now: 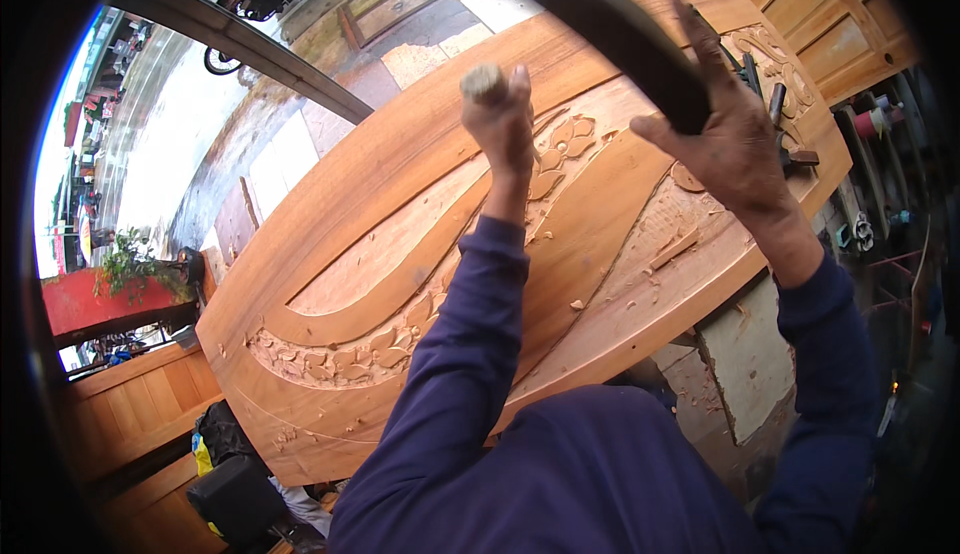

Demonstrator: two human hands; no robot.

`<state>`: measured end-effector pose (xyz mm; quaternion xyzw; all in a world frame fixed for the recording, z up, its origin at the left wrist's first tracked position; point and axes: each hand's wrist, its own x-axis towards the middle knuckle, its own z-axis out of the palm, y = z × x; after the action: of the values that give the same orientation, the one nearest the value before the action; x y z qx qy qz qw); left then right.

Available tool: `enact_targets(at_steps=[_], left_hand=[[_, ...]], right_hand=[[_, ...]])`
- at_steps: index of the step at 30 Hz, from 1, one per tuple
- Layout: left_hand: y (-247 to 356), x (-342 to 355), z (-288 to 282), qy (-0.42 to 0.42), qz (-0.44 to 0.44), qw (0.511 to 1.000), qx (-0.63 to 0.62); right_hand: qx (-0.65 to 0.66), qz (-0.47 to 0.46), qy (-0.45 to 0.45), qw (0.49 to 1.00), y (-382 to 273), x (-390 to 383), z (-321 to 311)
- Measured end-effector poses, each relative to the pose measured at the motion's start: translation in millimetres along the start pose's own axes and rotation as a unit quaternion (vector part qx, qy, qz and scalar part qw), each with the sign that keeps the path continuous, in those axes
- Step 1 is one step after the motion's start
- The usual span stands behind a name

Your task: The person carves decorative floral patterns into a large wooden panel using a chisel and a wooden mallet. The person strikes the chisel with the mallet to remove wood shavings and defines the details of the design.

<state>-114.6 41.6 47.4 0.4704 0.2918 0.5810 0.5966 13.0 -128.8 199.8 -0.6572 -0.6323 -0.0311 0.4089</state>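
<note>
- Gripping a chisel (486, 82) by its wooden handle, the left hand (505, 124) is closed, upright over the carved panel (330, 254).
- Right hand (735, 139) is wrapped round a dark mallet (610, 29), raised above the panel's flower carving (570, 139).

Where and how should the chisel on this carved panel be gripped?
Grip the chisel around the upper shaft just under its rounded butt, coming from the near side as the left hand does. It stands nearly upright on the carved panel, butt exposed, the right hand holding a dark mallet.
</note>
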Motion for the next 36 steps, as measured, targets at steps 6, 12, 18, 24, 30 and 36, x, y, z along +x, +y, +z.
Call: enact_targets(at_steps=[6,12,18,24,30,36], left_hand=[[-18,-23,-40,-0.012,0.156,0.987,0.036],[-15,-28,-19,-0.073,0.139,0.986,0.054],[-36,-27,-55,-0.05,0.139,0.985,0.092],[-21,16,-22,-0.05,0.132,0.987,0.079],[-18,-16,-35,-0.071,0.049,0.996,-0.017],[8,-21,-57,-0.072,-0.007,0.991,-0.11]], right_hand=[[0.02,0.05,0.085,0.995,-56,51,-56],[-0.293,-0.114,0.171,0.934,36,6,-6],[-0.256,-0.199,-0.056,0.944,-44,-2,11],[-0.22,-0.017,-0.113,0.969,-32,-21,6],[-0.016,0.084,0.035,0.996,-33,-41,-27],[-0.137,0.012,0.082,0.987,-67,13,-76]])
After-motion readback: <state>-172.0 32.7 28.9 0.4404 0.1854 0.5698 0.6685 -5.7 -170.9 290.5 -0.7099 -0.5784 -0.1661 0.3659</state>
